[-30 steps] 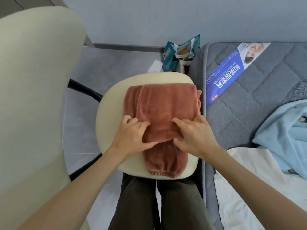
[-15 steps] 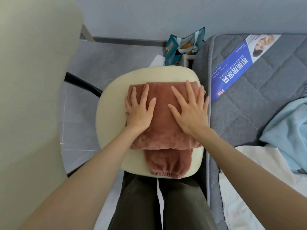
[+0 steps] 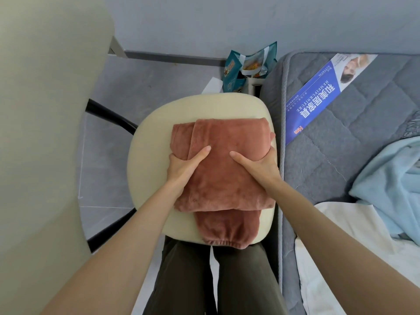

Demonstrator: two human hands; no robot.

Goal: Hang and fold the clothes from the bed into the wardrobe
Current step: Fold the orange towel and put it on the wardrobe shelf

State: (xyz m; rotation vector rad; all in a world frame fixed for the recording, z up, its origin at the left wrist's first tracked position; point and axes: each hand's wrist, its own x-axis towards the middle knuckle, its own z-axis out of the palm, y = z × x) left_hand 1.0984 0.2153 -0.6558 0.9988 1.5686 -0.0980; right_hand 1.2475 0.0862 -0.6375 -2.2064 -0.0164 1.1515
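Both hands, left (image 3: 181,165) and right (image 3: 259,164), clamped on folded trousers (image 3: 222,178) on the chair (image 3: 147,169); cuff overhanging nearest chair edge may unfold when lifted.

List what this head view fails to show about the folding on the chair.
- Fingers of the left hand and right hand: tucked beneath the rust fleece garment.
- Wardrobe: nowhere in frame.
- Pale blue garment and white garment on the mattress: cut off by the right edge.
- Chair seat: centre covered by the fleece.
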